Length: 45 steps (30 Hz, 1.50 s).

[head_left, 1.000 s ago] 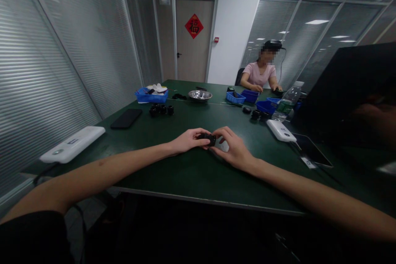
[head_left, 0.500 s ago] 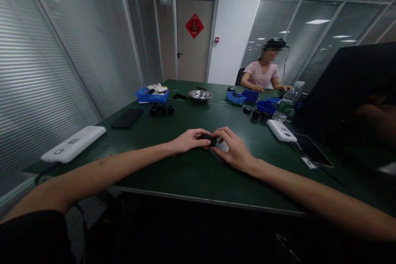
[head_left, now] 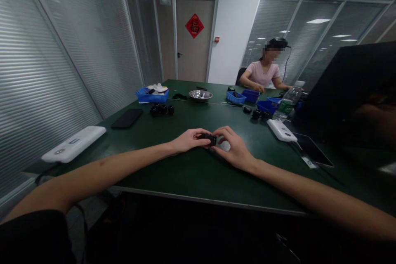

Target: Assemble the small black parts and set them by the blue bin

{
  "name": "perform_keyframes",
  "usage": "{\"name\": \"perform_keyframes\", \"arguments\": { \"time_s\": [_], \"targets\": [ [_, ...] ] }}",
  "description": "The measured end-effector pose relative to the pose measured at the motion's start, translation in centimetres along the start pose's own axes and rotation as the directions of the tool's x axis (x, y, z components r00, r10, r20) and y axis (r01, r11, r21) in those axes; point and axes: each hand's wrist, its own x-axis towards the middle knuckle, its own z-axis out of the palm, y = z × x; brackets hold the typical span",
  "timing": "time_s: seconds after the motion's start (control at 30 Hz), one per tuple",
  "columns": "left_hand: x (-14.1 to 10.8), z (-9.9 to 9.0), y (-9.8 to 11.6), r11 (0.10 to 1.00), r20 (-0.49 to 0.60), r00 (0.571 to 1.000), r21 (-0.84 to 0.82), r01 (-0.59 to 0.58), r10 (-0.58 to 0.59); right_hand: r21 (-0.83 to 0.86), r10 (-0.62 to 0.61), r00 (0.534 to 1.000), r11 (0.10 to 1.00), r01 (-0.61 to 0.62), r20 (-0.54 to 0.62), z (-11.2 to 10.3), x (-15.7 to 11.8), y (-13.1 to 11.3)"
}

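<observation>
A small black cylindrical part [head_left: 212, 139] is between my two hands, just above the green table [head_left: 185, 173]. My left hand [head_left: 192, 140] grips it from the left, with the thumb in front and the fingers behind. From the right, the curved thumb and fingers of my right hand [head_left: 231, 147] close on its right end. Farther back on the left stand several black cylindrical parts [head_left: 162, 109]. More black parts [head_left: 256, 114] lie at the right, near the blue bins.
Around the table are a blue basket [head_left: 152, 97], a steel bowl [head_left: 200, 96], a black phone [head_left: 126, 119], white power banks [head_left: 74, 144] [head_left: 281, 130], a water bottle [head_left: 287, 103] and a tablet [head_left: 314, 150]. A person [head_left: 262, 73] sits across; a dark panel [head_left: 349, 95] rises at right.
The fingers of my right hand have shifted slightly at the part's right end, where more of the part shows. Across the table, the person's arm has moved a little.
</observation>
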Motion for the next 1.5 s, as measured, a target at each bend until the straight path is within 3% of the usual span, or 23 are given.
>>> {"name": "perform_keyframes", "arguments": {
  "time_s": [0.17, 0.4, 0.63, 0.87, 1.1, 1.37, 1.5],
  "targets": [
    [-0.12, 0.13, 0.24, 1.000, -0.022, 1.000, 0.017, -0.005, 0.005, 0.141, 0.177, 0.984, 0.974, -0.177, 0.015, 0.32, -0.03, 0.41],
    [-0.04, 0.02, 0.13, 1.000, -0.003, 1.000, 0.028, -0.009, 0.009, 0.037, 0.034, 0.999, 0.999, -0.033, -0.004, 0.12, -0.05, 0.41],
    [0.21, -0.22, -0.38, 0.999, -0.021, 0.999, 0.025, -0.031, 0.031, 0.114, 0.170, 0.985, 0.979, -0.170, 0.009, 0.29, -0.01, 0.47],
    [0.20, -0.09, -0.43, 1.000, -0.007, 1.000, -0.003, -0.009, 0.009, 0.010, -0.017, 1.000, 1.000, 0.017, -0.014, 0.24, -0.04, 0.46],
    [0.25, -0.27, -0.53, 0.997, -0.004, 0.998, 0.050, -0.057, 0.057, 0.050, 0.096, 0.995, 0.994, -0.096, 0.010, 0.31, 0.02, 0.35],
    [0.28, -0.24, -0.45, 0.995, -0.008, 0.998, 0.074, -0.062, 0.063, -0.017, -0.038, 0.999, 0.999, 0.038, 0.007, 0.18, 0.03, 0.13],
    [0.27, -0.25, -0.50, 0.994, -0.028, 0.996, 0.082, -0.078, 0.081, 0.029, 0.067, 0.997, 0.997, -0.066, -0.023, 0.48, 0.04, 0.15]
  ]
}}
